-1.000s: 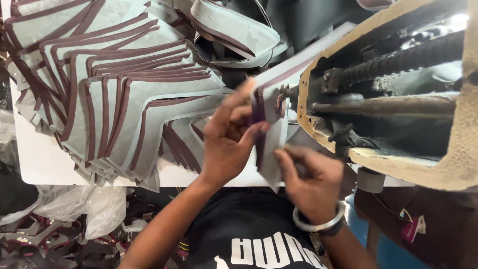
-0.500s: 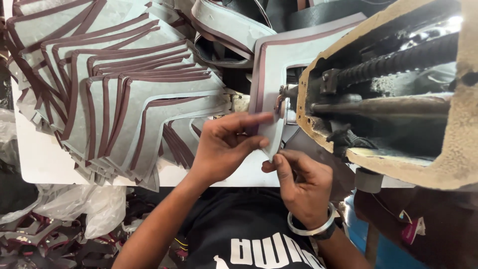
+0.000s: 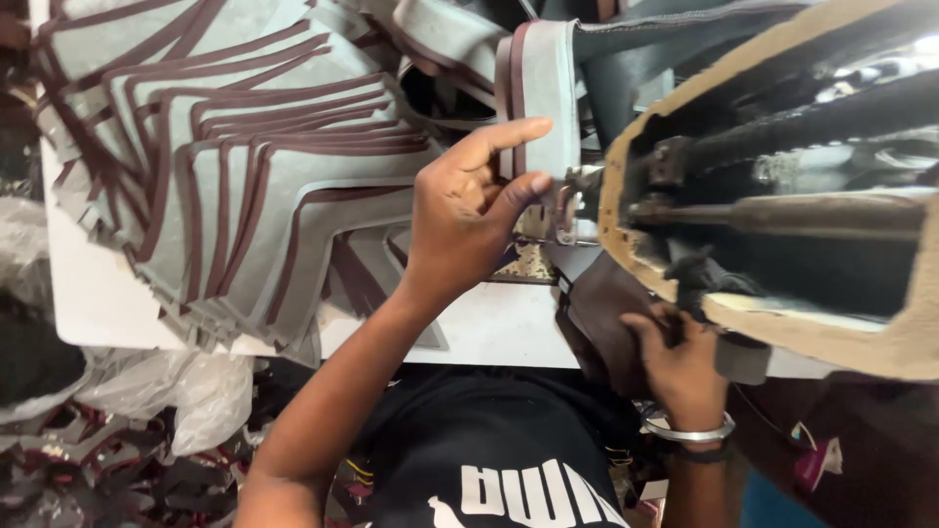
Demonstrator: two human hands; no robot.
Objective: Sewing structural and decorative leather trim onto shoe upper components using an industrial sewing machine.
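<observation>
Head view: left hand (image 3: 469,220) pinches grey maroon-edged piece (image 3: 548,98); right hand (image 3: 675,367) grips dark piece (image 3: 602,313) under the sewing machine (image 3: 782,210).

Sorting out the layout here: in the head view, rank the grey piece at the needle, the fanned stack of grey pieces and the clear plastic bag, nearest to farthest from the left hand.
1. Grey piece at the needle: touched by the left hand.
2. Fanned stack of grey pieces: beside it, picture left.
3. Clear plastic bag: lower left, below the table edge.

Two hands at work, the left hand (image 3: 469,220) and the right hand (image 3: 675,367). One sewing machine (image 3: 782,196). One fanned stack of grey cut pieces (image 3: 225,166), too many to count. One bracelet (image 3: 685,430).
</observation>
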